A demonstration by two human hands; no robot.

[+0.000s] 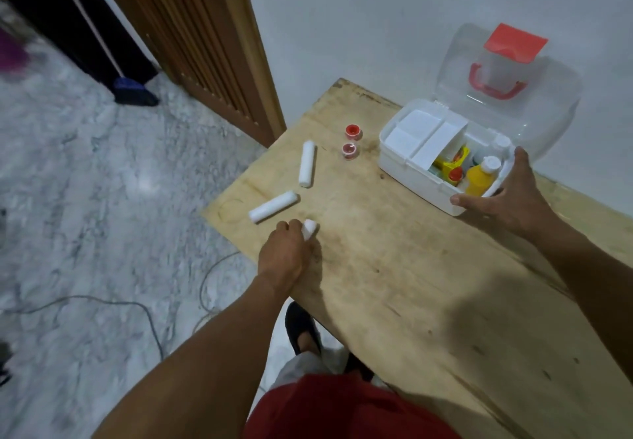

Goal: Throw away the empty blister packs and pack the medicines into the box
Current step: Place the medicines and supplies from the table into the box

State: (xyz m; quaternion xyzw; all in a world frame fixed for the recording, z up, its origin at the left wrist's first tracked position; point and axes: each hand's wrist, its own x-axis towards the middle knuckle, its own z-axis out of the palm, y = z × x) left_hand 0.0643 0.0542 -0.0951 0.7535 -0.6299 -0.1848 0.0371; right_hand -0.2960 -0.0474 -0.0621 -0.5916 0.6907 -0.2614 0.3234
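A white medicine box point(407, 161) stands open at the far right of the wooden table point(411, 284), its clear lid point(534, 96) with a red handle leaning on the wall. Inside are a yellow bottle point(479, 178), a yellow pack and a white tray. My right hand point(507, 199) grips the box's near right corner. My left hand point(287, 253) is closed around a white gauze roll point(309, 228) near the table's left edge. Two more white rolls point(273, 206) point(307, 163) lie beyond it. Two small red-capped pots point(351, 131) point(349, 150) sit left of the box.
The table's left edge drops to a marbled floor point(85, 199) with a thin cable point(144, 312). A wooden slatted door point(205, 44) stands behind the table's far left corner. My foot in a dark shoe point(301, 329) is under the near edge.
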